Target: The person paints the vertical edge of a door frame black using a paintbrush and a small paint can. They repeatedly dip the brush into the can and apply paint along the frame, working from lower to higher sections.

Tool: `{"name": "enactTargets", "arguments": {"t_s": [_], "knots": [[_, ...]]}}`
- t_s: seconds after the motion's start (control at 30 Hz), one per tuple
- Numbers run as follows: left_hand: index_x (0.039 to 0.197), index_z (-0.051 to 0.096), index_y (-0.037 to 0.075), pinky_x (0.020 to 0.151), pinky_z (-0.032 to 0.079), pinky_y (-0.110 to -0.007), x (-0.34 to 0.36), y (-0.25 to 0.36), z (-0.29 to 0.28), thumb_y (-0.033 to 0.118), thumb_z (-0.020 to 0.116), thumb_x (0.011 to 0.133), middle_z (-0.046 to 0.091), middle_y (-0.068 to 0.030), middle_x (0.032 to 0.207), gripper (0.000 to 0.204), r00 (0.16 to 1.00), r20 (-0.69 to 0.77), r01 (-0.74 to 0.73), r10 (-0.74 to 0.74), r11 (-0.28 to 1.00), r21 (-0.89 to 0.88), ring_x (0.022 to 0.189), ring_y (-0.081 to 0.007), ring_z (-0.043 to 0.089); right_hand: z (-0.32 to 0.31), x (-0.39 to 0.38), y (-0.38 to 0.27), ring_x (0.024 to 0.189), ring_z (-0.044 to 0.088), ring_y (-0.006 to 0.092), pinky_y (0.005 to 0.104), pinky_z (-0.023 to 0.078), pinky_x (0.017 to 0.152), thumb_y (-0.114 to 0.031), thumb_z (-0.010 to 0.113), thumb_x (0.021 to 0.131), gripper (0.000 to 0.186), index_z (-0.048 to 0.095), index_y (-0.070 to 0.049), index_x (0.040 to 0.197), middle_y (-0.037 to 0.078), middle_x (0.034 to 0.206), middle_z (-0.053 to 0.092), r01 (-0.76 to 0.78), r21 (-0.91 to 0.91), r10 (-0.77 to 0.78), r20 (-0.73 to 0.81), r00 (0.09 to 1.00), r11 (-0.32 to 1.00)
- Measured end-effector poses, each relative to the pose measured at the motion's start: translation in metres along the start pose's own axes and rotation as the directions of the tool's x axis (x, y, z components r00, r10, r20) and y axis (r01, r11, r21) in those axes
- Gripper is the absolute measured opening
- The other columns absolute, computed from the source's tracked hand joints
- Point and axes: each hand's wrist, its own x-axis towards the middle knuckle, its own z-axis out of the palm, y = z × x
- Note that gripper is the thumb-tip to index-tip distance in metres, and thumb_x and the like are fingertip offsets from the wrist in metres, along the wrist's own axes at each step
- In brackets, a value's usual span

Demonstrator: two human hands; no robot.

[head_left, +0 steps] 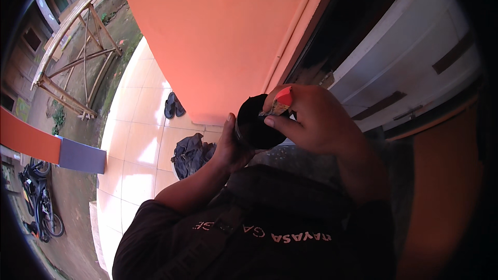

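At chest height in the head view I hold a black round object (258,132), like a pot or cup, with my left hand (231,148), whose fingers wrap round its left side and bottom. My right hand (316,122) is at its upper right, thumb and fingers pinched on a small red-topped item (284,95) with a mottled lower part, perhaps a packet, held over the dark opening. What lies inside is too dark to make out.
An orange wall (207,31) faces me, a white door (399,62) at right. Black sandals (170,106) and a dark cloth heap (188,158) lie on the tiled floor (136,140). Outside at left are a bamboo frame (83,57) and a two-wheeler (41,202).
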Motion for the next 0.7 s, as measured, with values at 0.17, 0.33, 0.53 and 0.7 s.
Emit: {"name": "enactTargets", "arguments": {"t_s": [0.17,0.33,0.53,0.7], "knots": [[0.151,0.034,0.015,0.093,0.054,-0.047,0.001,0.003,0.009,0.080,0.036,0.090,0.047,-0.0114,0.144,0.089,0.999,-0.041,0.005,-0.005,1.000,0.018,0.126,-0.0272,0.054,-0.003,-0.001,0.002,0.077,0.069,0.0271,0.0352,0.052,0.069,-0.012,0.072,0.087,0.014,0.066,-0.002,0.095,0.013,0.082,0.068,-0.023,0.120,0.026,-0.019,0.999,0.993],[0.151,0.034,0.016,0.094,0.055,-0.047,0.004,0.000,0.006,0.079,0.037,0.092,0.046,-0.0108,0.145,0.086,1.000,-0.018,0.013,-0.014,1.000,-0.011,0.127,-0.0274,0.054,-0.004,-0.003,0.007,0.076,0.069,0.0232,0.0339,0.052,0.070,-0.010,0.072,0.086,0.014,0.066,-0.001,0.095,0.012,0.081,0.068,-0.037,0.127,0.042,-0.041,0.998,0.991],[0.151,0.037,0.015,0.096,0.055,-0.049,0.007,-0.002,0.004,0.077,0.037,0.093,0.050,-0.0121,0.145,0.085,0.997,-0.064,0.039,-0.044,0.996,-0.085,0.128,-0.0279,0.055,-0.012,-0.013,0.023,0.072,0.061,0.0100,0.0267,0.048,0.064,-0.008,0.066,0.094,0.010,0.064,-0.002,0.102,0.003,0.081,0.066,-0.026,0.444,0.158,-0.261,0.952,0.896],[0.149,0.041,0.015,0.095,0.057,-0.050,0.015,-0.005,0.004,0.075,0.039,0.094,0.053,-0.0121,0.143,0.082,0.997,-0.059,0.045,-0.053,0.991,-0.128,0.127,-0.0278,0.057,-0.010,-0.027,0.060,0.067,0.053,0.0048,0.0219,0.039,0.056,-0.014,0.062,0.098,0.011,0.062,-0.008,0.106,0.000,0.083,0.062,-0.113,0.800,0.435,-0.196,0.879,0.589]]}}
